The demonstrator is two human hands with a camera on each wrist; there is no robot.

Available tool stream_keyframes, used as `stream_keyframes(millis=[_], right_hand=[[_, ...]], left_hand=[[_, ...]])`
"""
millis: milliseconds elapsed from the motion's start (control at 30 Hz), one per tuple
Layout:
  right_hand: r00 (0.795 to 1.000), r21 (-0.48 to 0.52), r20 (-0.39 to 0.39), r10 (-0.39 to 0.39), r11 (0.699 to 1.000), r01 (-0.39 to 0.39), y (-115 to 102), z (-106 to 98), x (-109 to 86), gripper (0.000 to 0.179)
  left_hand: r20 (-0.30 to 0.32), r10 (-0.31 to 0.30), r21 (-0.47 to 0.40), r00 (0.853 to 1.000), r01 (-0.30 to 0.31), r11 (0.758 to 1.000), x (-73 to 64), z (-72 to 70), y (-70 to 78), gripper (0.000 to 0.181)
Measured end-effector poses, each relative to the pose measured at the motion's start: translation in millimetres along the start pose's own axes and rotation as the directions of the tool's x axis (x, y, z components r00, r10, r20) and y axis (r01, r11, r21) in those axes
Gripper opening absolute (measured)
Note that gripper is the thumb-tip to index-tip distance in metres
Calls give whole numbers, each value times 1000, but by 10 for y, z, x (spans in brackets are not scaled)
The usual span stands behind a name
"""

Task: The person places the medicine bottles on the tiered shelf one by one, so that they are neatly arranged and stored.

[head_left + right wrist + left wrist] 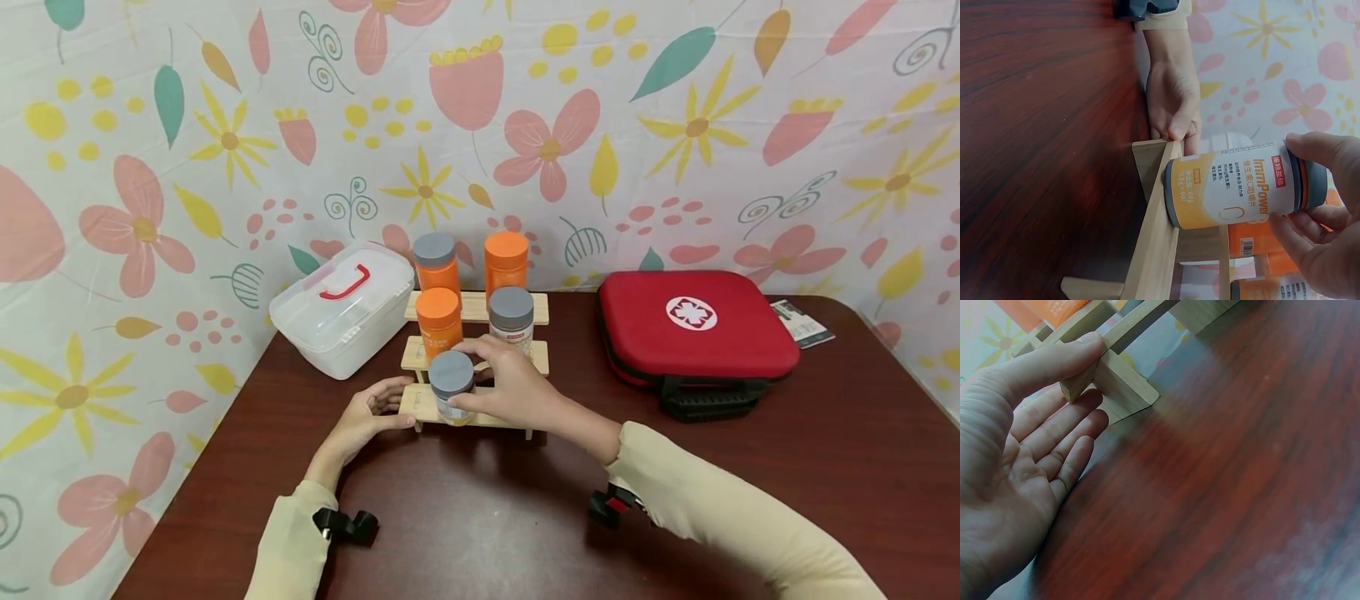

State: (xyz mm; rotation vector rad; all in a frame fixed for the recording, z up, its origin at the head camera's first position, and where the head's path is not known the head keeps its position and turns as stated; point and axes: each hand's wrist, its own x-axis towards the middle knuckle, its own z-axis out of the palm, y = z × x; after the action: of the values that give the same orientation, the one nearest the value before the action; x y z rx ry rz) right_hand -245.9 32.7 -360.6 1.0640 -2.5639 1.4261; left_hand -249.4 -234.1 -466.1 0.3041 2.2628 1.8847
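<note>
My right hand (517, 385) grips a white-and-yellow vitamin C tablet bottle (1235, 187) with a grey lid near its top. The bottle's base is right at the lowest step of a three-tier wooden rack (498, 415), toward the left end. At that end my left hand (360, 421) holds the step, its thumb on the edge and fingers beneath, as the left wrist view shows. On the middle step stand an orange-lidded orange bottle (439, 321) and a grey-lidded white bottle (512, 313). A grey-lidded orange bottle (437, 260) and an orange-lidded one (506, 260) occupy the top step.
Left of the rack sits a clear-white lidded box (330, 333) with a red handle. A red first-aid case (697, 329) lies to the right, a printed card (804, 323) partly behind it. Floral cloth (480, 125) hangs behind the dark wooden table (480, 517).
</note>
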Motion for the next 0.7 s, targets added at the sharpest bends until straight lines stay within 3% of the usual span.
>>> stream_keyframes(millis=[200, 700], right_hand=[[999, -22, -4, 41, 999, -41, 16, 35, 37, 58], [999, -73, -38, 11, 997, -14, 23, 83, 50, 60]], left_hand=[[3, 13, -11, 1000, -13, 1000, 6, -8, -19, 64], [2, 3, 24, 1000, -3, 1000, 3, -15, -17, 62]])
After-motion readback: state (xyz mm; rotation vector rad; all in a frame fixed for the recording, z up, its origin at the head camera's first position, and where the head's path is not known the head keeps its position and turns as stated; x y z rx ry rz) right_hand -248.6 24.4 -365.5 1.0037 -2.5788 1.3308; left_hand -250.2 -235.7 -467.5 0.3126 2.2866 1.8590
